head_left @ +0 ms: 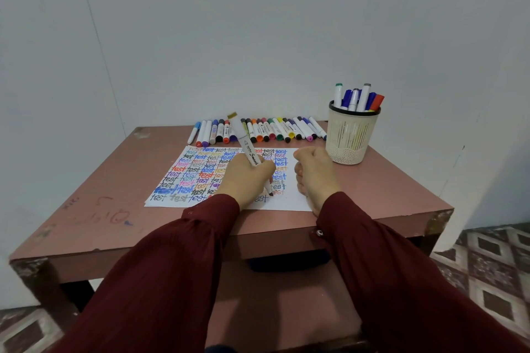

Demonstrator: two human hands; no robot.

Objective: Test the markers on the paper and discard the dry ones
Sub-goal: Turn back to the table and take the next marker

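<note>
Head cam: left hand (pixel 246 178) grips white marker (pixel 248 148), tip down on the "test"-covered paper (pixel 289 201) mid-table (pixel 94 209), right hand (pixel 315 174) fisted on paper's right edge, contents hidden, marker row (pixel 258 130) behind

One table (pixel 387 195), one paper (pixel 289 201), one cup (pixel 351 137), one held marker (pixel 249 152), about twenty loose markers (pixel 275 130)
</note>
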